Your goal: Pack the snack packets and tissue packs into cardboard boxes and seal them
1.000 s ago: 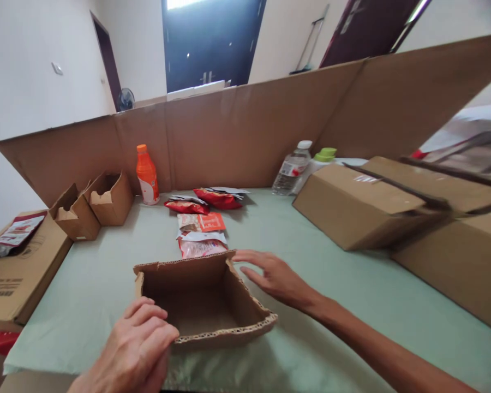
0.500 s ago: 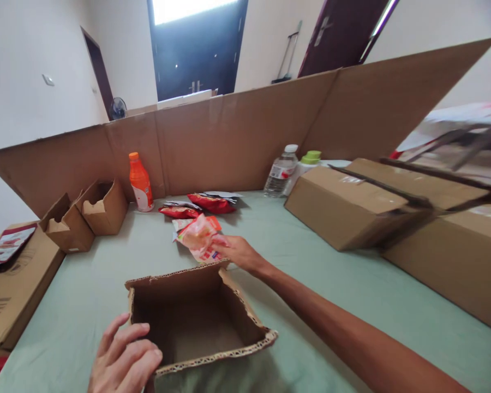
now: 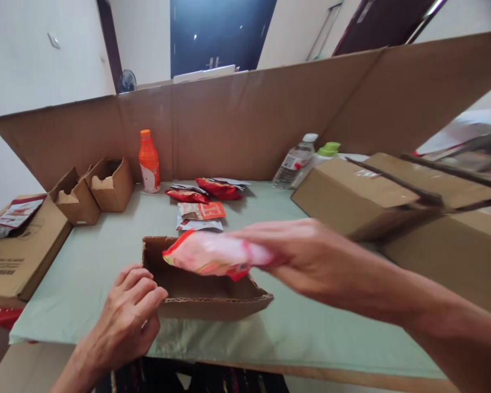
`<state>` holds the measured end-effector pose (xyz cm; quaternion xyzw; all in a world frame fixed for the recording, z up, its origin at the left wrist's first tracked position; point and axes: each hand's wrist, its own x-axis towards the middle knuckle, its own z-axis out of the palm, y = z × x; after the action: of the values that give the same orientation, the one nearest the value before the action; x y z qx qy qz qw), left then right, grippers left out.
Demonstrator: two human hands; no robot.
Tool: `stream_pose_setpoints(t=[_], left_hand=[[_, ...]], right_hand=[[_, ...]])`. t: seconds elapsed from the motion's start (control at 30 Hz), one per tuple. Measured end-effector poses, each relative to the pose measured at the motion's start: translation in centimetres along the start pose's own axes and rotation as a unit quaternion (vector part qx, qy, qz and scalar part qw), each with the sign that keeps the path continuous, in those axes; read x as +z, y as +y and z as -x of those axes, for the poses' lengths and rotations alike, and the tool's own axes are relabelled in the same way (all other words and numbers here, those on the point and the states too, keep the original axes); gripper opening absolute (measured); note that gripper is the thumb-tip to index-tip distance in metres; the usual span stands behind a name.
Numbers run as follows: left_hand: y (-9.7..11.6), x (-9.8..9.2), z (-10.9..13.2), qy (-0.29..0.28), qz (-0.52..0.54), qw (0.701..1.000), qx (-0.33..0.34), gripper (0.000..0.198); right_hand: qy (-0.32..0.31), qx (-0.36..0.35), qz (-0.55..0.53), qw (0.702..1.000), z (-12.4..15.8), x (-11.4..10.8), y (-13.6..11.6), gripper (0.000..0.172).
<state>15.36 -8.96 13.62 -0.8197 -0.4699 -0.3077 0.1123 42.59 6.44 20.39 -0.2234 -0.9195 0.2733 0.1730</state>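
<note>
My right hand (image 3: 306, 256) grips the right end of a pink and red plastic packet (image 3: 208, 253), holding it above the opening of a cardboard box (image 3: 215, 310). The packet is puffy and slightly blurred; its print cannot be read. My left hand (image 3: 133, 308) is closed over the box's left corner, fingers on the rim and thumb low outside. The packet hides part of the box's inside. Just behind the box lie an orange and white packet (image 3: 202, 210) and a silvery packet (image 3: 200, 224). Red packets (image 3: 219, 189) lie farther back.
An orange bottle (image 3: 149, 164) and two small open cartons (image 3: 112, 185) stand at the back left. A clear water bottle (image 3: 292, 164) and a green-capped container (image 3: 329, 149) stand behind large boxes (image 3: 352, 191) on the right. A tall cardboard panel (image 3: 213, 125) borders the table's back.
My right hand has lifted the pink packet off the table and brought it back over the box. The box now tilts differently under my left hand, and the view has shifted.
</note>
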Motion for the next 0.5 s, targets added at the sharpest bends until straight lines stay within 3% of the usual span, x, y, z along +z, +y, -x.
stream_pose_setpoints(t=[0.1,0.17,0.23,0.37,0.5], left_hand=[[0.4,-0.2,0.5,0.007,-0.011,1.000,-0.015,0.027],[0.7,-0.6,0.3,-0.001,-0.015,1.000,-0.019,0.026],[0.9,-1.2,-0.6,-0.036,-0.015,0.999,-0.012,0.028],[1.0,-1.9,-3.6,-0.172,-0.018,0.985,0.008,0.022],[0.9,-1.1,-6.6,-0.380,-0.027,0.925,0.016,0.004]], right_hand=[[-0.152,0.032,0.176,0.972,-2.7,1.7,-2.4,0.025],[-0.244,0.036,0.218,0.944,-4.2,2.8,-3.1,0.023],[-0.293,0.021,0.210,0.933,-5.4,3.7,-3.2,0.021],[-0.357,0.007,0.154,0.921,-6.5,5.1,-2.0,0.028],[-0.415,0.002,0.129,0.901,-6.6,6.6,-0.3,0.036]])
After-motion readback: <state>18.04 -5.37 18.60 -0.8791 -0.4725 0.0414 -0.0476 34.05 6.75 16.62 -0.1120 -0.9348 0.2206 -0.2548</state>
